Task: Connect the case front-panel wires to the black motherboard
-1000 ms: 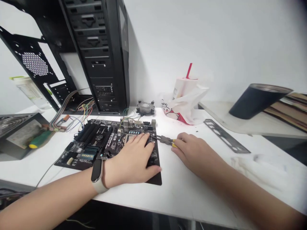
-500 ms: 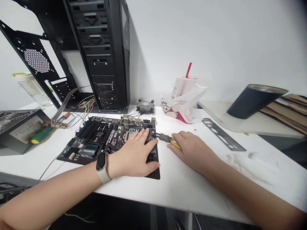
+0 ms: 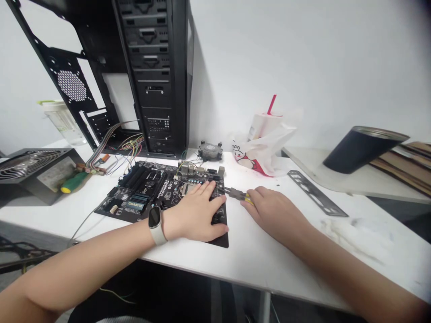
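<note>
A black motherboard [image 3: 144, 188] marked GIGABYTE lies flat on the white table. My left hand [image 3: 198, 213] rests on its right part with the fingers spread, covering much of the socket area. My right hand [image 3: 274, 208] grips yellow-handled pliers [image 3: 237, 194]. The pliers' jaws reach the board's right edge, close to the left fingertips; whether they pinch anything there is too small to tell. Behind the board sits a round CPU cooler [image 3: 210, 151].
A black computer case [image 3: 161, 103] stands at the back left. A power supply [image 3: 40, 175] and a green screwdriver [image 3: 74, 182] lie left. Behind are a bagged drink cup [image 3: 257, 152] and, right, a metal I/O plate [image 3: 316, 193] and a dark tumbler [image 3: 360, 150].
The view has shifted, so the scene sits slightly further right. Both hands and the pliers keep nearly the same place at the board.
</note>
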